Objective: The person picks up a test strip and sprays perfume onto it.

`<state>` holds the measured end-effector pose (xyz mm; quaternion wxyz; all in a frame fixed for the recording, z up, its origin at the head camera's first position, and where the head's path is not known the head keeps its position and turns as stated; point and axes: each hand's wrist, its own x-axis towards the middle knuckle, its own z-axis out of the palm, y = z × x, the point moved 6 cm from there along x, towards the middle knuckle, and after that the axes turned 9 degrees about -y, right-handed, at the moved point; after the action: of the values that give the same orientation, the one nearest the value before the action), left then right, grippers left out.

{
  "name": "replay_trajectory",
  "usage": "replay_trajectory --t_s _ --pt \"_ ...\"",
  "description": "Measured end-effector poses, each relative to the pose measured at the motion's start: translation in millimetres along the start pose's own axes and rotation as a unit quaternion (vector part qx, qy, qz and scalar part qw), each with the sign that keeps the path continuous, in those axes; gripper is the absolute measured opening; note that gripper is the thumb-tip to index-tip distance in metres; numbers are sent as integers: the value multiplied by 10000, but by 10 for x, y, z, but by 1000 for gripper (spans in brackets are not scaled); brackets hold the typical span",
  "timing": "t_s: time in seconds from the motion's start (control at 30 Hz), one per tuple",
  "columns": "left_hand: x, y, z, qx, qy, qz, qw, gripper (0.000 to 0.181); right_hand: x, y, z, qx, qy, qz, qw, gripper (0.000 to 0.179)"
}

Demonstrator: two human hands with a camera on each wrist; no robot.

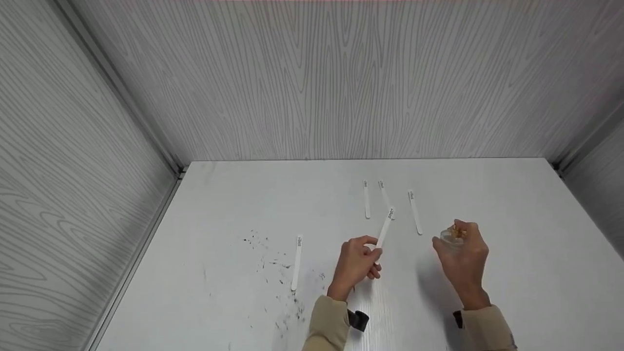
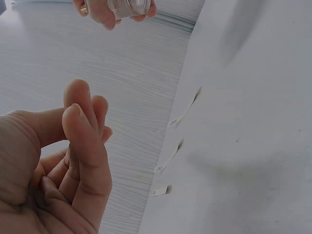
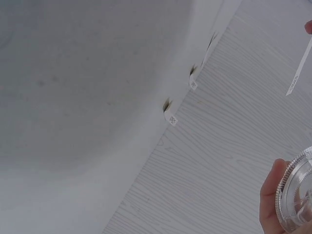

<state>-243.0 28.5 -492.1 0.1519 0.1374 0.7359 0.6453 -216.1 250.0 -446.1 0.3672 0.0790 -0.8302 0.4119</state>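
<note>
My left hand (image 1: 358,261) pinches a white paper test strip (image 1: 384,231) between thumb and forefinger, its printed end pointing up and away. In the left wrist view the left fingertips (image 2: 80,126) meet, but the strip itself cannot be made out. The right wrist view shows the strip's printed end (image 3: 292,87) standing off to the side. To the right, my right hand (image 1: 465,258) grips a clear ribbed glass perfume bottle (image 1: 449,239) above the table. A gold-coloured part (image 1: 458,231) of the bottle shows by the right fingers. The bottle and the strip are apart.
Three similar strips, a left one (image 1: 366,201), a middle one (image 1: 385,192) and a right one (image 1: 415,213), lie on the white table (image 1: 234,195) farther back. Another strip (image 1: 296,265) lies left of my left hand, among dark marks. Wood-grain panels (image 1: 312,83) enclose the table.
</note>
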Motion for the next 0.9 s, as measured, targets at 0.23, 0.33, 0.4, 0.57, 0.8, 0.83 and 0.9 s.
replay_trajectory --t_s 0.23,0.33,0.4,0.57,0.8,0.83,0.9 --pt "21 -71 -90 167 392 -56 9991 27 -31 19 0 47 17 185 9998 49" --pt "35 -87 -115 266 449 -83 9986 31 -29 19 0 63 31 204 9998 50" --pt "50 -86 -132 288 479 -105 9984 34 -21 14 -1 78 46 185 9998 50" --pt "85 -74 -166 215 485 -149 9985 36 -19 33 -17 126 70 262 9996 49" --pt "148 -106 -214 89 490 -276 9984 29 -46 78 -27 101 54 229 9997 48" --pt "159 -111 -221 90 500 -303 9983 29 -49 86 -30 76 42 265 9996 48" --pt "185 -116 -235 107 523 -327 9980 29 -51 97 -37 23 22 322 9995 47"
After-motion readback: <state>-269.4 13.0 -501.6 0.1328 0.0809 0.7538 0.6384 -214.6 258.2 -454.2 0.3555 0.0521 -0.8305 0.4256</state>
